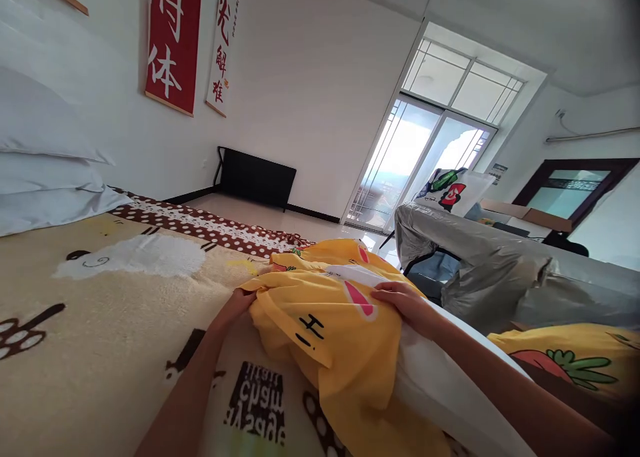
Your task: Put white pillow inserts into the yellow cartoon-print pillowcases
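Note:
A yellow printed pillowcase (325, 330) lies bunched on the bed, partly over a white pillow (440, 383). My left hand (239, 303) reaches under the left edge of the yellow cloth, fingers closed on its hem. My right hand (407, 303) rests on top of the cloth at its right side, fingers curled and pinching the fabric against the pillow.
A beige blanket with sheep and text prints (100, 323) covers the bed. White pillows (45, 170) are stacked at the far left. Another yellow carrot-print cloth (570, 363) lies at the right. A grey covered piece of furniture (500, 270) stands beside the bed, near the balcony door (415, 163).

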`<action>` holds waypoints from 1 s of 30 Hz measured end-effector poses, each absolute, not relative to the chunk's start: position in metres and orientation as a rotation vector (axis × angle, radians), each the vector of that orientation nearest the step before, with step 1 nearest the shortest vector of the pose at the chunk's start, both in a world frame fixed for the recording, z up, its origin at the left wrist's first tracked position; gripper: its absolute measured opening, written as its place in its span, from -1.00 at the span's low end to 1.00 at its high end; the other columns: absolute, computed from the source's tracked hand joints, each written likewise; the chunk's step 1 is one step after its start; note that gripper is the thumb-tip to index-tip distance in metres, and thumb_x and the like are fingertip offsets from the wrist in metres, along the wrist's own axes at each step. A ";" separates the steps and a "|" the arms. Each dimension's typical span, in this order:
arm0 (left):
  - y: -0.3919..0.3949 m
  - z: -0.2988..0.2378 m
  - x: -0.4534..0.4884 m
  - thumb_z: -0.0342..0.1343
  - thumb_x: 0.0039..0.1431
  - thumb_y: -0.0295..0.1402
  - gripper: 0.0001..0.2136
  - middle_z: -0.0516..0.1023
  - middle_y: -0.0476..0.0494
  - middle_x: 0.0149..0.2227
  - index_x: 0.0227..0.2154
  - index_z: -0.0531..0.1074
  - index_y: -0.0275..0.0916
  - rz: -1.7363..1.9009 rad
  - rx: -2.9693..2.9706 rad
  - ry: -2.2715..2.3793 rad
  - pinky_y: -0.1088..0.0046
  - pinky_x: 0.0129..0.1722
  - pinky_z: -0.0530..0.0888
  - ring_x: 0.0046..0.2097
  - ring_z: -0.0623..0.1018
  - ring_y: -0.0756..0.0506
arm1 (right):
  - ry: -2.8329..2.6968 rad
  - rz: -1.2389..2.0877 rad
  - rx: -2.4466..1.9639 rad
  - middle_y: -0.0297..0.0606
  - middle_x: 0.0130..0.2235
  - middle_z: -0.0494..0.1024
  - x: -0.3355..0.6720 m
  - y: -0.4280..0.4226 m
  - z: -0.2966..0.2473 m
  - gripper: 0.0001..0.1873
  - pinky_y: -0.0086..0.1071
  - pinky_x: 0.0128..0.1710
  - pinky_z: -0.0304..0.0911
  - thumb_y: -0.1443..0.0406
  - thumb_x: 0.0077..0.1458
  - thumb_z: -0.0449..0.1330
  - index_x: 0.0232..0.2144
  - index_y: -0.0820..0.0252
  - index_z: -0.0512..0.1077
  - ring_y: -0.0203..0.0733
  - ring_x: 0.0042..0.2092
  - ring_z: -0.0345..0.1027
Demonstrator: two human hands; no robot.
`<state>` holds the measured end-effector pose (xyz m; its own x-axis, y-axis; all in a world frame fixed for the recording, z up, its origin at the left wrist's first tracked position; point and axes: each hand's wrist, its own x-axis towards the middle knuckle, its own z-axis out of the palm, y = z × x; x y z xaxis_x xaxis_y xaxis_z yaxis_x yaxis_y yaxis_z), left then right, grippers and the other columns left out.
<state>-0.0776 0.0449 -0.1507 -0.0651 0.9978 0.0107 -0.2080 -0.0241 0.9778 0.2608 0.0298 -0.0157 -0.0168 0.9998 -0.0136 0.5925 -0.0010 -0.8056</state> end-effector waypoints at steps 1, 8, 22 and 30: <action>0.045 -0.148 -0.078 0.28 -0.25 -0.30 -0.67 0.56 -0.06 -0.49 -0.33 0.54 -0.31 1.366 1.048 1.123 0.48 -0.44 0.32 -0.34 0.49 -0.14 | -1.754 0.746 -1.694 -0.29 -0.49 0.48 0.269 0.035 -0.015 -0.70 -0.45 -0.51 0.15 0.09 -0.14 0.22 -0.50 0.23 0.42 -0.27 -0.46 0.32; 0.029 -0.120 -0.080 0.20 -0.33 -0.60 -0.90 0.46 -0.03 -0.65 -0.67 0.45 -0.31 1.370 1.013 1.039 0.55 -0.55 0.27 -0.49 0.45 -0.09 | -2.408 -0.092 -1.934 -0.18 -0.42 0.50 0.233 0.007 -0.002 -0.74 -0.39 -0.45 0.05 0.19 0.10 0.01 -0.46 0.22 0.39 -0.21 -0.39 0.32; 0.009 -0.078 -0.051 0.05 -0.03 -0.46 -0.81 0.55 -0.17 -0.44 -0.30 0.45 -0.35 1.574 0.372 0.551 0.37 -0.32 0.52 -0.35 0.56 -0.15 | -2.555 0.046 -1.340 -0.30 -0.48 0.41 0.102 -0.009 0.011 -0.67 -0.42 -0.42 -0.02 0.18 0.18 -0.02 -0.54 0.20 0.33 -0.31 -0.41 0.21; -0.020 -0.060 -0.005 0.06 0.10 -0.28 -0.77 0.56 -0.18 -0.35 -0.29 0.48 -0.34 1.552 0.375 0.455 0.43 -0.32 0.48 -0.34 0.54 -0.11 | -2.343 0.583 -1.242 -0.45 -0.57 0.21 0.088 0.001 0.011 -0.72 -0.47 -0.51 -0.04 0.17 0.05 0.09 -0.57 0.18 0.16 -0.41 -0.52 0.05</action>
